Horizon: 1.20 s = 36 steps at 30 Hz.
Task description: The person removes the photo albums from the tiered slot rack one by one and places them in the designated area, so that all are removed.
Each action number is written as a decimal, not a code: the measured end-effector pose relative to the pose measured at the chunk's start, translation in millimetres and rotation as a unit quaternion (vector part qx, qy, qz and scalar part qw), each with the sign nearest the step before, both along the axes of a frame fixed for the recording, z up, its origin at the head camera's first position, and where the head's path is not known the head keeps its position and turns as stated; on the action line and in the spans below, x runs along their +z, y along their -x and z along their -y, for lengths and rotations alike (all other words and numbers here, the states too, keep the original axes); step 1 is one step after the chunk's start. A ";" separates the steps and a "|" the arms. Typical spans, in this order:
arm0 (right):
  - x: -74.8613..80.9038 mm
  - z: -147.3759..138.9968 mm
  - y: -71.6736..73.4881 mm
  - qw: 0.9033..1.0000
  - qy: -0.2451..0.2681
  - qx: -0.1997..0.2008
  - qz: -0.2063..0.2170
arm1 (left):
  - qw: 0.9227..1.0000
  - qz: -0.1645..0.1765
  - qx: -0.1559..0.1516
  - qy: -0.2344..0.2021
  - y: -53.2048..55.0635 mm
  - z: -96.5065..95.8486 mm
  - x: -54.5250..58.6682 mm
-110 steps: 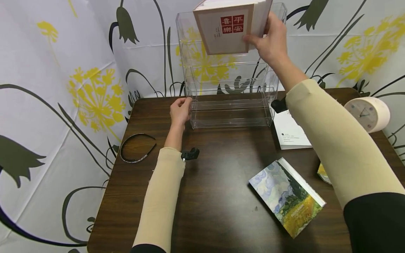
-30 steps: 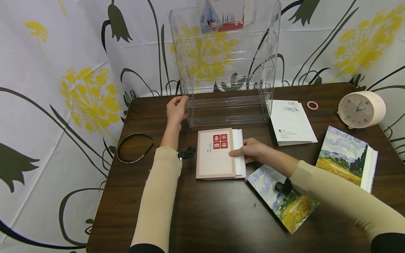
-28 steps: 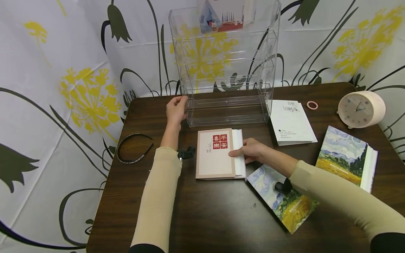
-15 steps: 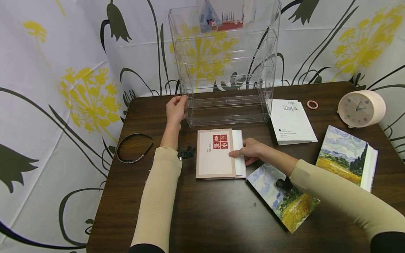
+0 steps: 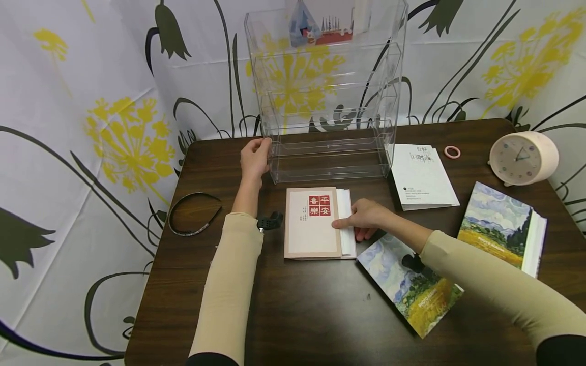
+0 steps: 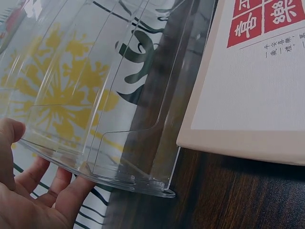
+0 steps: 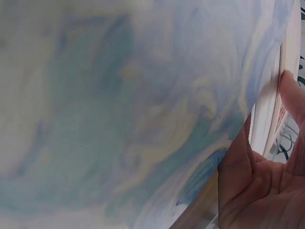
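Note:
My left hand point(image 5: 255, 158) grips the left side of a clear plastic tiered rack point(image 5: 331, 175) standing at the back of the table. In the left wrist view, thumb and fingers are on either side of the rack's edge. In front of the rack lies a thick cream book point(image 5: 311, 236) with red square lettering on its cover. My right hand point(image 5: 366, 216) holds that book at its right edge, thumb on the cover and other fingers beside the edge, partly hidden. A painted-cover photo album point(image 5: 389, 269) lies partly under the right wrist and fills most of the right wrist view.
A second painted album point(image 5: 496, 218) and a round clock point(image 5: 524, 158) stand at right. A white booklet point(image 5: 423, 178) and a pink ring point(image 5: 451, 152) lie right of the rack. A headband point(image 5: 194, 233) lies at left. A picture-covered item point(image 5: 327, 25) sits in the rack's top tier.
Earlier the right hand held the cream book up before the rack's upper tiers; now the book lies on the table. In the last second only the right fingers shift slightly; the left hand stays.

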State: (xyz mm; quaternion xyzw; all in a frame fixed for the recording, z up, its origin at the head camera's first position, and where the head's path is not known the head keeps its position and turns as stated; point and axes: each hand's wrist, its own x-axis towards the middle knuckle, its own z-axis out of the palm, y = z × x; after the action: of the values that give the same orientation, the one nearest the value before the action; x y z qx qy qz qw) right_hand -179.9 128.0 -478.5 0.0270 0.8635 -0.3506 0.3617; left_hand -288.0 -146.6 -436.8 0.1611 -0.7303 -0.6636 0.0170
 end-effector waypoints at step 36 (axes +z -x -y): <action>6.8 -3.2 1.4 0.989 -0.091 0.103 -0.058 | 1.000 -0.004 -0.001 0.000 -1.1 -0.2 0.1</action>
State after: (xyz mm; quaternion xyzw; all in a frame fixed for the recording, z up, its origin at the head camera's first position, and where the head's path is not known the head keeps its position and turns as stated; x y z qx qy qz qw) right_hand -181.3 131.2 -471.6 -0.0498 0.9096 -0.2323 0.3410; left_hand -287.0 -146.4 -436.7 0.1571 -0.7306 -0.6642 0.0193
